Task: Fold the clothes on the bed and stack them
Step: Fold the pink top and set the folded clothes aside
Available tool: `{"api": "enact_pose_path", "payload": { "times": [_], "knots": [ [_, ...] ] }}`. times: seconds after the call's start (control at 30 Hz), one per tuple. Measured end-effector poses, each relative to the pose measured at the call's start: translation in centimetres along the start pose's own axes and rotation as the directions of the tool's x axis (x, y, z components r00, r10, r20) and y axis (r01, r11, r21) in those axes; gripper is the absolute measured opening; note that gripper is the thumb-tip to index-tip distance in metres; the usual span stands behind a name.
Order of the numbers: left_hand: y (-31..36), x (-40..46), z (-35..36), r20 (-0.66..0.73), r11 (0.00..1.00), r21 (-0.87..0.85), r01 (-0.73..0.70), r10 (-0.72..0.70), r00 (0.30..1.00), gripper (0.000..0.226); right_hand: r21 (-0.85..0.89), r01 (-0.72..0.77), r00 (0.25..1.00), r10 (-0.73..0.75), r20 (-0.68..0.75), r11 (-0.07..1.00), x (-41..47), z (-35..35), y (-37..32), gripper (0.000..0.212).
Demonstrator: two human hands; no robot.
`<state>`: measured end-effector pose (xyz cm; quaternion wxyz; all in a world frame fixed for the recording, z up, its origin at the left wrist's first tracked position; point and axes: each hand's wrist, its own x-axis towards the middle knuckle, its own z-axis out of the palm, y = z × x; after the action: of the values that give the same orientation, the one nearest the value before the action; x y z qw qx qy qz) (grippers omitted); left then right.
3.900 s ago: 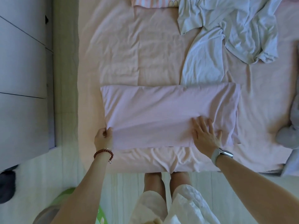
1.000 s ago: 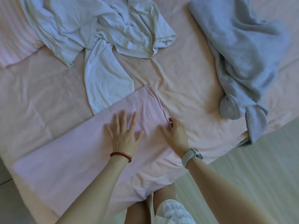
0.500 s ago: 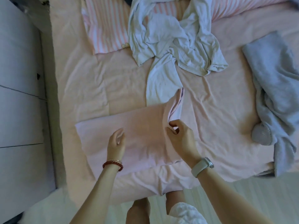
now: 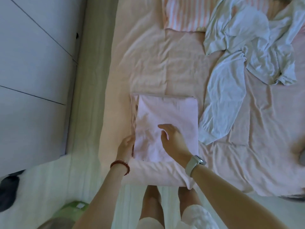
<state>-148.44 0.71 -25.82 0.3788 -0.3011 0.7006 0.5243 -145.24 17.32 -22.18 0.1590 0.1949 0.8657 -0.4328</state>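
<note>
A pale pink garment (image 4: 166,116) lies folded into a rough square near the front left of the bed (image 4: 148,66). My left hand (image 4: 126,145) touches its lower left edge, fingers at the fold. Over its lower middle, my right hand (image 4: 173,138) hovers or rests with fingers relaxed and spread. An unfolded white shirt (image 4: 231,90) lies crumpled to the right, one part reaching down beside the pink square.
A pink-and-white striped pillow (image 4: 184,14) sits at the head of the bed. A grey garment (image 4: 301,156) shows blurred at the right edge. White cabinet doors (image 4: 33,63) stand at left. A green object (image 4: 72,210) sits on the floor.
The long pink garment has been folded over from the right into a square. My right hand let go of the fold, and my left hand moved to the left edge.
</note>
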Motion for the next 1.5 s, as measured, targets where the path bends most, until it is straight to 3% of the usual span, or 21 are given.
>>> {"api": "enact_pose_path", "payload": {
  "times": [0.07,0.13,0.33,0.4,0.5,0.53,0.67,0.77,0.93,1.03,1.13,1.23,1.37,1.43,1.5],
  "knots": [
    [-0.3,0.2,0.7,-0.083,0.986,0.147,-0.082,0.095,0.992,0.02,-0.178,0.026,0.994,-0.045,-0.104,0.984,0.5,-0.4,1.1,0.036],
    [-0.6,0.2,1.6,-0.132,0.972,0.205,-0.116,0.145,0.981,0.017,-0.308,0.026,0.99,-0.067,-0.122,0.951,1.6,-0.7,1.6,0.041],
    [-1.7,1.0,3.3,-0.244,0.981,0.153,-0.121,0.156,0.957,0.044,-0.65,0.061,0.998,-0.046,0.04,0.758,6.1,-1.0,1.7,0.055],
    [-1.7,1.1,3.9,-0.25,0.976,0.132,-0.176,0.205,0.946,0.041,-0.681,0.105,0.993,-0.036,0.114,0.725,7.2,-0.6,1.8,0.055],
    [-1.1,1.0,4.6,-0.321,0.968,0.098,-0.233,0.252,0.913,0.01,-0.732,0.16,0.982,-0.032,0.187,0.662,7.9,0.4,2.0,0.055],
    [-0.9,1.0,4.6,-0.365,0.965,0.083,-0.25,0.263,0.893,0.019,-0.744,0.17,0.98,-0.032,0.196,0.646,8.0,0.8,2.1,0.054],
    [-1.5,1.2,3.1,-0.44,0.954,0.081,-0.289,0.294,0.849,0.03,-0.758,0.206,0.974,-0.053,0.222,0.618,8.4,1.9,2.0,0.053],
    [-2.7,1.4,1.9,-0.354,0.961,0.109,-0.253,0.275,0.894,0.029,-0.729,0.248,0.968,-0.136,0.211,0.637,9.4,1.8,1.3,0.051],
    [-2.6,1.7,1.8,-0.239,0.981,0.06,-0.185,0.194,0.951,0.028,-0.543,0.3,0.954,-0.242,0.178,0.784,14.4,0.9,-2.1,0.044],
    [-2.3,1.3,2.3,-0.301,0.968,0.09,-0.233,0.249,0.92,0.037,-0.441,0.354,0.93,-0.262,0.258,0.825,16.6,0.6,-4.0,0.026],
    [-2.2,0.8,2.6,-0.381,0.964,0.094,-0.247,0.264,0.886,0.036,-0.34,0.422,0.905,-0.369,0.21,0.841,16.3,0.9,-4.6,0.022],
    [-2.3,0.8,2.5,-0.423,0.974,0.093,-0.205,0.225,0.877,0.027,-0.382,0.484,0.873,-0.467,0.144,0.787,16.1,1.2,-4.1,0.021],
    [-1.7,1.1,2.8,-0.47,0.99,0.089,-0.11,0.139,0.872,0.007,-0.427,0.452,0.889,-0.438,0.137,0.783,16.9,1.6,-3.4,0.024],
    [-1.0,0.8,3.1,-0.521,0.961,0.252,-0.11,0.231,0.822,0.016,-0.455,0.456,0.884,-0.45,0.128,0.765,16.8,1.4,-3.1,0.028],
    [-0.7,0.5,3.6,-0.468,0.812,0.545,-0.21,0.502,0.727,0.037,-0.471,0.46,0.87,-0.488,0.068,0.753,15.9,0.3,-2.7,0.034]
  ]
}}
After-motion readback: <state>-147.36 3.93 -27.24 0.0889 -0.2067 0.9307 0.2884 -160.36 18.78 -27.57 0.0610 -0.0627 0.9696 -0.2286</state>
